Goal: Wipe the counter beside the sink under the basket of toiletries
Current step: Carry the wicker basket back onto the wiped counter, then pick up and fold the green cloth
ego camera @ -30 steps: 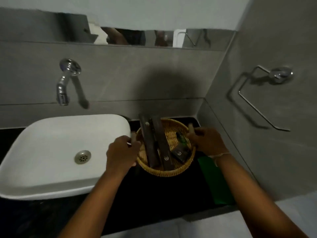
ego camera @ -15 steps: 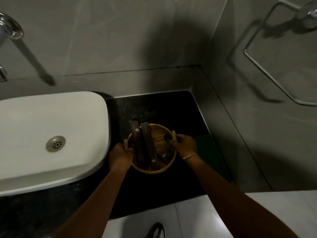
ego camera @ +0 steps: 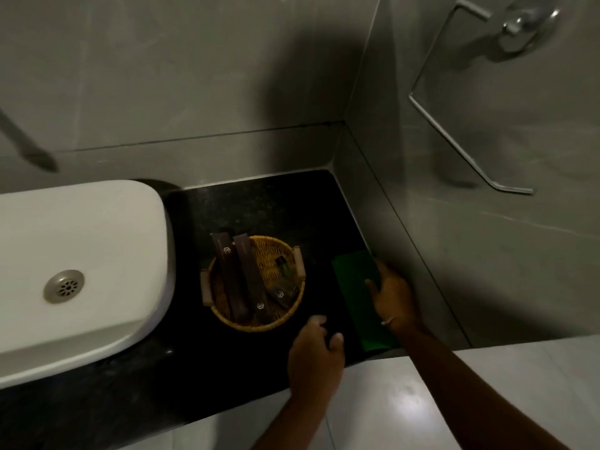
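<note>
A round wicker basket [ego camera: 289, 315] with two side handles sits on the black counter [ego camera: 266, 206] right of the white sink [ego camera: 84, 254]. Inside it lie two long brown packets [ego camera: 245, 276], a small dark bottle and a small brown sachet. A green cloth [ego camera: 354, 280] lies flat on the counter by the right wall. My right hand [ego camera: 391, 295] rests on the cloth with fingers spread. My left hand [ego camera: 316, 355] hovers near the counter's front edge, below and right of the basket, fingers loosely curled, holding nothing.
Grey tiled walls close the counter at the back and right. A chrome towel ring [ego camera: 454, 102] hangs on the right wall. The sink drain [ego camera: 64, 285] shows at left. Pale floor tiles [ego camera: 406, 401] lie below the counter's front edge.
Both hands have let go of the basket handles. The basket now sits nearer the counter's front. My right hand moved right onto the green cloth; my left hand drew back toward the front edge.
</note>
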